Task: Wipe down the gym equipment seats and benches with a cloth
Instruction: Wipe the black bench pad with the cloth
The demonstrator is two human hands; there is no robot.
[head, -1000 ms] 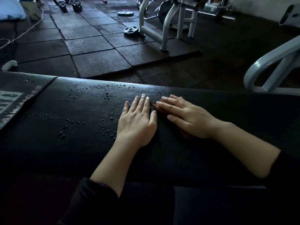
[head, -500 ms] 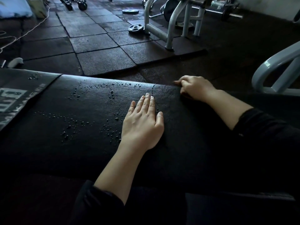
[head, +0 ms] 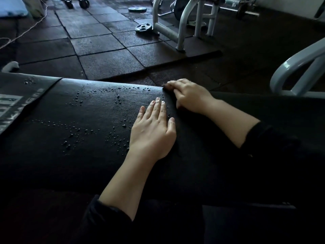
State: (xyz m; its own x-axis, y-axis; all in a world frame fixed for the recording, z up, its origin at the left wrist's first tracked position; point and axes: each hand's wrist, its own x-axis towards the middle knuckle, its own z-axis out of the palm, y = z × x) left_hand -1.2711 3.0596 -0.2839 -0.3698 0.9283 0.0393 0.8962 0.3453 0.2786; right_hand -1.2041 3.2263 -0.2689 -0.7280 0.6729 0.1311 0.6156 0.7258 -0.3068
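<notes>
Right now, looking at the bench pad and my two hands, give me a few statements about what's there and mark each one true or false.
1. Water droplets sit on the bench pad to the left of the left hand. True.
2. The left hand lies flat on the pad with straight fingers. True.
3. The right hand rests flat in the middle of the pad. False: its fingers curl at the pad's far edge, over a dark cloth that covers the right part of the pad.
4. A weight plate lies on the floor beside the white machine frame. True.
5. The droplets are all wiped away. False: many remain on the pad.
</notes>
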